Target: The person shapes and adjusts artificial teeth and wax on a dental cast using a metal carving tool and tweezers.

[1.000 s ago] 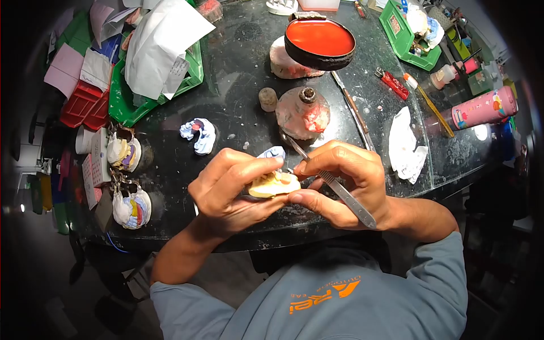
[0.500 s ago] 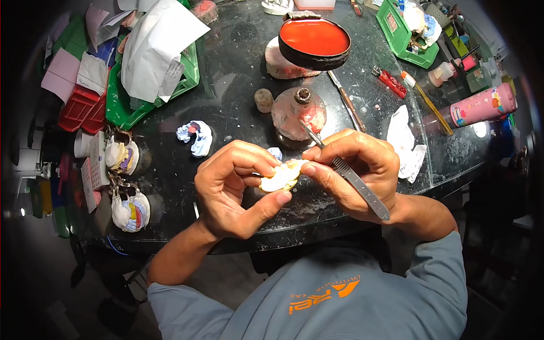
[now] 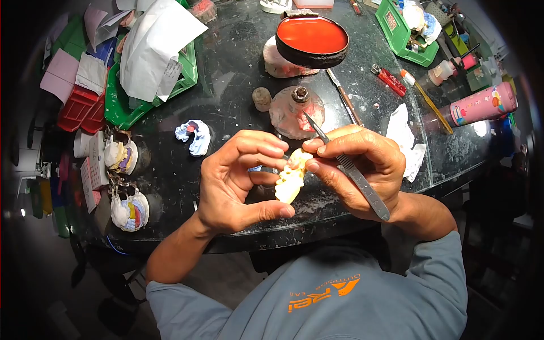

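Observation:
A small yellow dental cast (image 3: 288,187) stands nearly on end between my two hands. My right hand (image 3: 362,161) pinches its upper end between thumb and fingertips. A grey metal scalpel (image 3: 362,186) also lies across that hand, its ribbed handle held by the fingers and its pointed tip aimed up and left. My left hand (image 3: 235,181) is open around the cast's left side, thumb below and fingers above; whether the middle fingertips touch the cast I cannot tell. Beyond the hands stands a glass spirit burner (image 3: 294,116) with a dark wick holder.
A round pan of red wax (image 3: 313,37) sits behind the burner. A blue-white dental cast (image 3: 198,139) lies left of it, and articulated models (image 3: 130,212) stand farther left. A wax knife (image 3: 343,96), red lighter (image 3: 390,81), crumpled tissue (image 3: 399,136) and pink bottle (image 3: 483,105) lie rightward.
The yellow cast has turned from lying sideways to nearly upright. My left thumb and fingers have spread off it, while my right hand keeps its pinch and the scalpel.

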### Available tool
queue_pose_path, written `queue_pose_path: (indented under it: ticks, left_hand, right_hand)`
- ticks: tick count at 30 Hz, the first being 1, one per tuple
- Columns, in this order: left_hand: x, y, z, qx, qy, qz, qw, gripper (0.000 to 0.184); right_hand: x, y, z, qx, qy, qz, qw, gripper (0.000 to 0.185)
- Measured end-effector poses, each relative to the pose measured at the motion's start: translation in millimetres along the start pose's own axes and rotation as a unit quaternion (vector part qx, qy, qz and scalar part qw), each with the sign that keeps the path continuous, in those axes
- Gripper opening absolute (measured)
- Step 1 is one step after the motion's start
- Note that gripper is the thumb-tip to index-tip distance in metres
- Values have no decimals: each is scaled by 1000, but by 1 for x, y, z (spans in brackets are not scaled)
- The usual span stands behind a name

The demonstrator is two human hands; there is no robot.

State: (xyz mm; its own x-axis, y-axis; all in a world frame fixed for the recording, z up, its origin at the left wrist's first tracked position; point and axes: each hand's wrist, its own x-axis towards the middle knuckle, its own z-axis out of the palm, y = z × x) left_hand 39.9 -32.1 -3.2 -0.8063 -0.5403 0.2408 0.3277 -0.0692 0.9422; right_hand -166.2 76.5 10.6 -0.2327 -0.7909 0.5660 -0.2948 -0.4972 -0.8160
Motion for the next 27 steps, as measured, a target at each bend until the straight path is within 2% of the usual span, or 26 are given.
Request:
queue_pose_path:
  ticks: [2, 3, 6, 11, 15, 18, 20, 24, 26, 27]
  left_hand:
    - [1, 4, 4, 19, 9, -6, 1000, 75]
    - [1, 3, 2, 32, 5, -7, 999, 83]
    - [1, 5, 4, 48, -5, -23, 999, 86]
    - [2, 4, 6, 74, -23, 8, 997, 78]
    - [2, 4, 2, 108, -39, 17, 993, 83]
    - [1, 5, 3, 135, -10, 15, 991, 77]
    - [2, 6, 5, 150, 18, 14, 988, 71]
    - [2, 7, 5, 167, 29, 14, 986, 69]
    - [2, 7, 5, 164, 33, 11, 986, 69]
    - [2, 6, 5, 163, 34, 11, 986, 69]
  right_hand:
    - [0, 2, 0, -3, 2, -21, 1000, 26]
    - [0, 3, 0, -3, 2, -32, 999, 27]
    - [0, 1, 0, -12, -4, -34, 999, 29]
    - [0, 4, 0, -28, -22, -64, 997, 31]
    - [0, 4, 2, -35, -30, -77, 996, 28]
    - [0, -4, 0, 1, -28, -45, 999, 18]
    - [-2, 3, -6, 38, -44, -57, 997, 21]
    - [-13, -7, 11, 135, 34, 34, 990, 27]
    - [-15, -5, 3, 93, -10, 26, 995, 27]
    - [-15, -4, 8, 112, 10, 28, 993, 28]
